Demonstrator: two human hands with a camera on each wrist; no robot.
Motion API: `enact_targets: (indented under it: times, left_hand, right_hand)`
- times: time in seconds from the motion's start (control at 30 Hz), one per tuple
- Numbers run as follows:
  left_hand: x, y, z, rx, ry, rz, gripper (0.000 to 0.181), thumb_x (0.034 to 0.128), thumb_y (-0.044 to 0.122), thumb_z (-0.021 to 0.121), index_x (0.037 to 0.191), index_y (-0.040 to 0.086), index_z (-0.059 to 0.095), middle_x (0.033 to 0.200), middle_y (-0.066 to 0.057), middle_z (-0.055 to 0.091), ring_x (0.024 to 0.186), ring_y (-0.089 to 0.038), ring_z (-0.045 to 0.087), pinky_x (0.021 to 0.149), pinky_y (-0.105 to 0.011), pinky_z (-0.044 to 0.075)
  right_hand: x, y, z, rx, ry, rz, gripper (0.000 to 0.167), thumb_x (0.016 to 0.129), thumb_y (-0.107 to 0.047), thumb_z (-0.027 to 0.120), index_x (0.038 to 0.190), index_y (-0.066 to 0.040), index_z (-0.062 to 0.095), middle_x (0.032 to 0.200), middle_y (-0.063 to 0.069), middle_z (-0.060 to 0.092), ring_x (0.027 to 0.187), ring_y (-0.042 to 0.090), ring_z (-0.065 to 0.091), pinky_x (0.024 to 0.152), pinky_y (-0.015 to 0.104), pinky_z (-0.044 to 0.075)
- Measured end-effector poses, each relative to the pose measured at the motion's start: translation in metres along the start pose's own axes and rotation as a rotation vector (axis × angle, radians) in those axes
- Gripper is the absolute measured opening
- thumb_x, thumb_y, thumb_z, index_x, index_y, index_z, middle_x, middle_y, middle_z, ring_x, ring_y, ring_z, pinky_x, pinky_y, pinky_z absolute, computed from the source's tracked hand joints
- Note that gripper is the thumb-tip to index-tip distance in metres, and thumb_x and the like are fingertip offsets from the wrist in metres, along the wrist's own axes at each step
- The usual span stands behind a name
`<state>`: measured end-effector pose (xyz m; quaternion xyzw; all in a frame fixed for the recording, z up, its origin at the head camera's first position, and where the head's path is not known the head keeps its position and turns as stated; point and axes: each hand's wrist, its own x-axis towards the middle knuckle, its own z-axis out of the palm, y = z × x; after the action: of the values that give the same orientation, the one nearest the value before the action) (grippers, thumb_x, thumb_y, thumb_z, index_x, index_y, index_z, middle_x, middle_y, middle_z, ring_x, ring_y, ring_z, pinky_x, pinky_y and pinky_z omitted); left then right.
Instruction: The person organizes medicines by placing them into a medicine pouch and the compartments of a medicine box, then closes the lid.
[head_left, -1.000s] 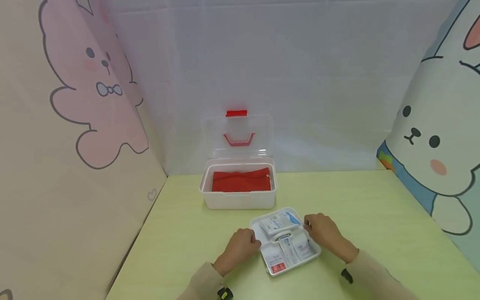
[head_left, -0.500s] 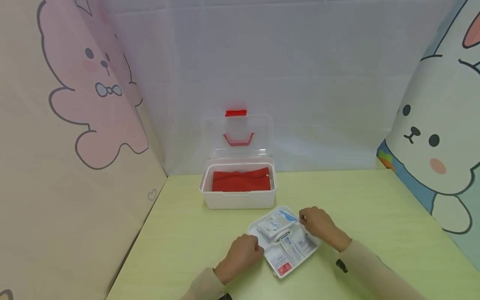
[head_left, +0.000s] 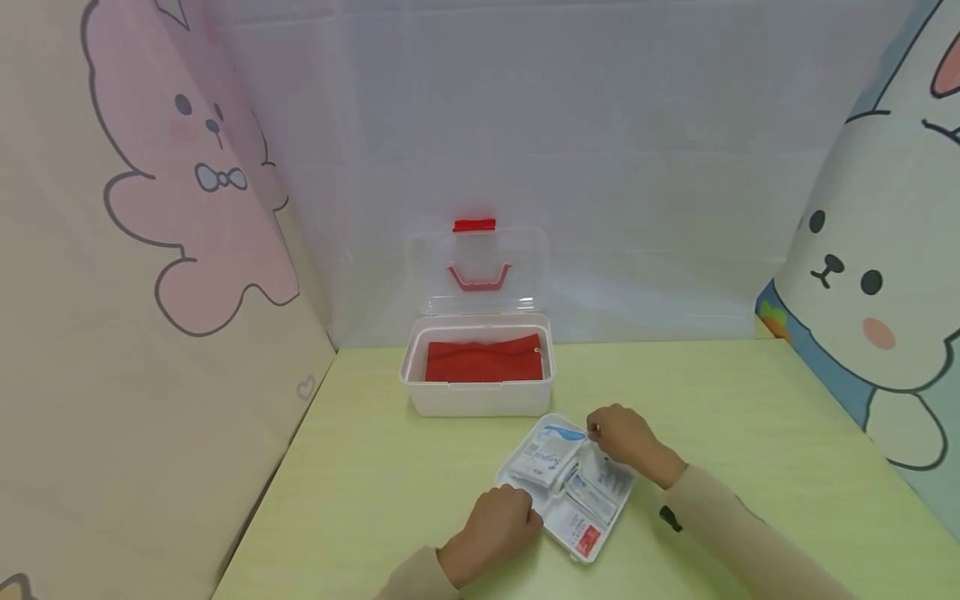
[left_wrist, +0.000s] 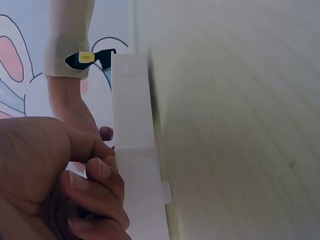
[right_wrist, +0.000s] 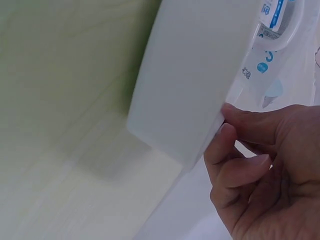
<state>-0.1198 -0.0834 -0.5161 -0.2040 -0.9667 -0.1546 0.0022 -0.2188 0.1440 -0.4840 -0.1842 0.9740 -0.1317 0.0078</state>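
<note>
A shallow white plastic tray (head_left: 552, 527) sits in front of me at an angle on the table. In it lie a white packet with blue print (head_left: 547, 456), some smaller white packets (head_left: 590, 494) and a label with a red patch (head_left: 588, 540). My left hand (head_left: 497, 533) pinches the tray's near-left rim, fingers curled, as the left wrist view shows beside the white side wall (left_wrist: 135, 120). At the far-right rim, my right hand (head_left: 628, 439) pinches the edge between thumb and forefinger; the right wrist view shows the tray's pale outer side (right_wrist: 195, 75).
Behind the tray stands a white box (head_left: 480, 400) with its clear lid (head_left: 427, 275) raised. A red pouch (head_left: 483, 360) lies inside it. White cloth (head_left: 660, 208) hangs along the table's back edge, with cartoon-printed sheets at both sides.
The tray has turned counterclockwise as I look down. My right hand has moved left and slightly away from me; my left hand has moved right and closer to me.
</note>
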Motion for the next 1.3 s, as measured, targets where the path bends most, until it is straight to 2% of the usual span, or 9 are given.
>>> enact_targets:
  times: [0.13,0.3,0.57,0.77,0.83,0.97,1.13,1.23,1.3]
  left_hand:
    - [-0.003,0.010,-0.001,0.051,-0.014,0.026,0.044,0.0816,0.020,0.059,0.049,0.017,0.030,0.048,0.007,0.029,0.043,-0.008,0.030,0.040,-0.026,0.025]
    - [-0.007,0.021,-0.001,0.067,-0.033,0.052,0.043,0.0849,0.021,0.060,0.049,0.016,0.036,0.049,0.005,0.037,0.044,-0.010,0.033,0.041,-0.027,0.026]
    - [-0.009,0.029,0.005,0.158,-0.006,0.124,0.043,0.0881,0.024,0.060,0.049,0.015,0.044,0.048,0.005,0.043,0.044,-0.008,0.035,0.040,-0.026,0.026]
    - [-0.008,0.038,0.009,0.207,-0.035,0.109,0.040,0.0895,0.028,0.060,0.053,0.013,0.056,0.050,0.004,0.051,0.045,-0.011,0.042,0.042,-0.028,0.030]
    - [-0.007,0.041,0.010,0.206,-0.051,0.104,0.038,0.0893,0.029,0.061,0.054,0.013,0.059,0.051,0.004,0.052,0.047,-0.010,0.044,0.043,-0.028,0.031]
    - [-0.006,0.044,0.012,0.213,-0.035,0.114,0.037,0.0889,0.028,0.062,0.055,0.014,0.060,0.052,0.003,0.054,0.047,-0.010,0.047,0.043,-0.028,0.033]
    - [-0.007,0.044,0.012,0.211,0.011,0.120,0.037,0.0907,0.029,0.060,0.057,0.014,0.061,0.053,0.003,0.056,0.047,-0.011,0.050,0.043,-0.028,0.033]
    - [-0.007,0.039,0.004,0.157,0.032,0.115,0.037,0.0933,0.031,0.058,0.059,0.016,0.058,0.051,0.005,0.052,0.045,-0.009,0.046,0.043,-0.028,0.032]
    - [-0.004,0.032,-0.006,0.100,0.067,0.098,0.034,0.0945,0.030,0.057,0.063,0.017,0.060,0.051,0.006,0.050,0.045,-0.008,0.042,0.044,-0.027,0.031]
  right_hand:
    - [0.006,-0.004,-0.001,-0.015,-0.013,-0.005,0.006,0.088,-0.007,0.067,0.086,-0.010,0.071,0.082,0.004,0.070,0.068,0.015,0.057,0.059,0.032,0.049]
    - [0.012,-0.009,0.003,-0.027,-0.015,-0.007,0.007,0.087,-0.007,0.067,0.086,-0.012,0.072,0.081,0.002,0.069,0.067,0.014,0.054,0.059,0.032,0.047]
    - [0.022,-0.018,0.009,-0.024,0.020,-0.021,0.007,0.086,-0.008,0.068,0.085,-0.013,0.072,0.083,0.002,0.071,0.067,0.015,0.055,0.059,0.035,0.049]
    - [0.028,-0.026,0.014,-0.035,0.045,0.003,0.007,0.086,-0.009,0.068,0.085,-0.012,0.074,0.085,0.003,0.072,0.067,0.015,0.055,0.061,0.036,0.051]
    - [0.029,-0.029,0.015,-0.035,0.050,0.017,0.008,0.086,-0.009,0.067,0.082,-0.012,0.074,0.083,0.002,0.071,0.066,0.014,0.053,0.060,0.036,0.050]
    - [0.030,-0.034,0.017,-0.035,0.047,0.047,0.009,0.087,-0.010,0.066,0.080,-0.012,0.072,0.081,0.002,0.069,0.066,0.015,0.051,0.059,0.036,0.050]
    - [0.027,-0.036,0.014,-0.022,0.038,0.060,0.011,0.088,-0.013,0.069,0.096,-0.008,0.072,0.091,0.007,0.068,0.072,0.017,0.055,0.068,0.038,0.053]
    - [0.021,-0.033,0.009,-0.002,0.059,0.047,0.019,0.087,-0.016,0.071,0.104,-0.006,0.070,0.092,0.007,0.066,0.073,0.017,0.056,0.069,0.037,0.053]
    - [0.015,-0.030,0.003,0.001,0.087,0.039,0.022,0.088,-0.018,0.071,0.105,-0.006,0.070,0.090,0.007,0.065,0.072,0.016,0.056,0.068,0.035,0.053]
